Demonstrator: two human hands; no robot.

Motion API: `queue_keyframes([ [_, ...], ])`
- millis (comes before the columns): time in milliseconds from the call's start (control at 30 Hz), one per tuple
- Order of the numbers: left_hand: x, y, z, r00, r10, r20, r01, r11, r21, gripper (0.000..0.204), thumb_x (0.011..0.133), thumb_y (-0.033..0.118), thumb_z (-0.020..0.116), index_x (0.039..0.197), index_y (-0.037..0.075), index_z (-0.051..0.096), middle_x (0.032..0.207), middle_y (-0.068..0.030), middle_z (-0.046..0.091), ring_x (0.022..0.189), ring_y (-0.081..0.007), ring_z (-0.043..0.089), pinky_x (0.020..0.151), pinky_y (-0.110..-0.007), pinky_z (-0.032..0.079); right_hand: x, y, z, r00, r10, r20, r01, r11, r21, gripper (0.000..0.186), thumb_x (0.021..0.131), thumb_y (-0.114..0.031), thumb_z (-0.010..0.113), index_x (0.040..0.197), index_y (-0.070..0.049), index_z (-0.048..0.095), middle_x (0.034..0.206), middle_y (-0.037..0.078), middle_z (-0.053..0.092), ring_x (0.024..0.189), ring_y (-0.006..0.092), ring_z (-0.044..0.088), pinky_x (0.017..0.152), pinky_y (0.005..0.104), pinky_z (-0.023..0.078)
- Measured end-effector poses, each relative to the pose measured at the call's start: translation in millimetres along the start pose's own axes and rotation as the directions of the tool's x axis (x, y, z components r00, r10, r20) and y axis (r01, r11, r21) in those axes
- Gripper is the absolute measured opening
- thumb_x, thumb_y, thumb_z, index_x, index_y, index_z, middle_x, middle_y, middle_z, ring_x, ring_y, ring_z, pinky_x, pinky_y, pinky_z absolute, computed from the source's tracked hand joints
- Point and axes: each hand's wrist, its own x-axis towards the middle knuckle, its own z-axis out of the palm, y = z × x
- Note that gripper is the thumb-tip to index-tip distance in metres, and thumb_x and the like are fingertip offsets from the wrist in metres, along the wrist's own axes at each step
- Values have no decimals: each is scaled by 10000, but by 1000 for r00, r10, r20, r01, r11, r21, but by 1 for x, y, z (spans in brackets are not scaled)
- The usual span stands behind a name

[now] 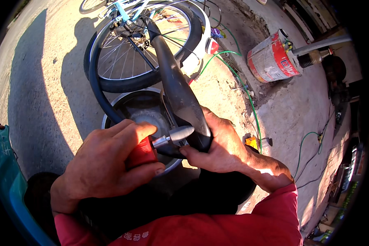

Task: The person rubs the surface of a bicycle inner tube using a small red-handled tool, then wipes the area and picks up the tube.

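1. Red is the handle of the tool (141, 156) my left hand (106, 162) closes round; a loose hold could let its grey tip (181, 133) skid. I cannot tell whether that tip touches the rubber.
2. My right hand (223, 141) grips a bend of black inner tube (180, 88), thumb just beside the tip, so a slip could scrape my skin; pressing too hard could wear the rubber thin.
3. The tube slants up from my grip, over the basin (118, 98); if I lose the bend, it could drop in there.
4. Farther out, it reaches the bicycle wheel (123, 85), so a hard tug could strain it or shift the wheel.
5. The green line (250, 98) on the ground could catch a foot.
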Motion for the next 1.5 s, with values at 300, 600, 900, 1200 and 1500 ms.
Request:
queue_keyframes([
  [300,0,-2,2,1000,5,-1,-5,1000,-19,654,732,259,926,1264,10,639,1022,-174,710,867,-356,728,738,-406,567,2,-9,0,993,109,37,-108,994,-33,741,796,-130,825,1466,-56,517,1170,110,734,1082,174,701,948,361,562],
  [600,2,-2,4,1000,18,-5,-18,999,-44,657,731,272,931,1260,11,642,999,-168,706,843,-337,724,721,-396,556,1,-6,1,998,51,28,-50,998,-24,732,791,-140,838,1448,-49,530,1155,123,734,1071,187,711,929,368,568],
  [900,-4,1,-3,1000,-25,-3,25,1000,-14,673,717,287,934,1243,-27,656,979,-173,692,814,-339,719,701,-393,547,0,-7,-2,992,129,-12,-128,990,53,747,791,-96,847,1456,-34,513,1154,100,725,1062,169,678,935,358,553],
  [1200,-2,1,-2,1000,-15,11,15,1000,-4,656,746,288,922,1248,-30,644,970,-178,686,810,-341,717,698,-391,545,0,-6,-1,996,84,-18,-84,996,19,753,778,-102,847,1455,-36,523,1184,122,722,1094,169,674,954,352,544],
  [1500,1,1,-2,999,-28,37,28,999,-16,643,751,297,922,1244,-11,647,978,-168,691,816,-334,719,691,-391,547,2,-8,-1,993,114,26,-114,993,27,743,781,-110,829,1455,-47,525,1179,113,728,1083,167,685,957,359,550],
])
